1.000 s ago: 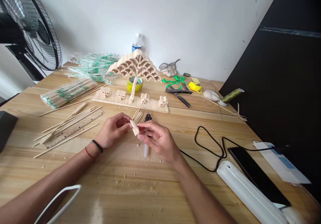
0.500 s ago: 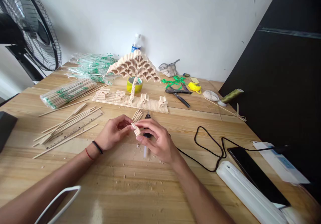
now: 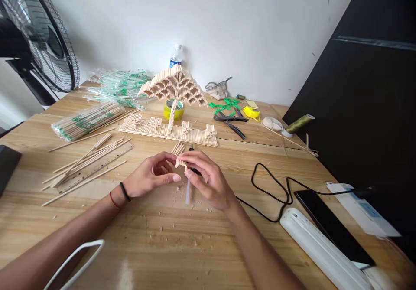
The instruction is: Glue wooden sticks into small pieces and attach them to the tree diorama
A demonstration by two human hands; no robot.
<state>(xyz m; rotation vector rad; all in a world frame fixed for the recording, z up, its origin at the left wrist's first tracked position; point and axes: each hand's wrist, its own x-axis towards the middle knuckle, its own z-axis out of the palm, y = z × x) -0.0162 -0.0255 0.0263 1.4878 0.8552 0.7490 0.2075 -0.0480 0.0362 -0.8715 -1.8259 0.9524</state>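
A small piece of short wooden sticks joined side by side (image 3: 180, 163) is pinched between the thumb and fingers of my right hand (image 3: 209, 179). My left hand (image 3: 154, 173) is beside it with the index fingertip at its left edge and the thumb apart below. Under my right hand lies a black glue gun (image 3: 191, 148), mostly hidden, with a clear glue stick (image 3: 187, 191) poking out towards me. Several short cut sticks (image 3: 178, 148) lie just behind my hands. Farther back stands a stick model with a parasol roof (image 3: 175, 84) on a slatted base (image 3: 162, 132).
Left are long sticks (image 3: 87, 162), a clear ruler (image 3: 110, 162) and a bagged stick bundle (image 3: 87, 118). Behind are pliers (image 3: 232, 125), yellow tape (image 3: 173, 110) and a bottle (image 3: 176, 56). A black cord (image 3: 255, 186), phone (image 3: 334, 227) and white case-like object (image 3: 321, 246) lie right.
The small stick piece has been turned and raised slightly. My left thumb has come off it, while my right hand keeps its pinch.
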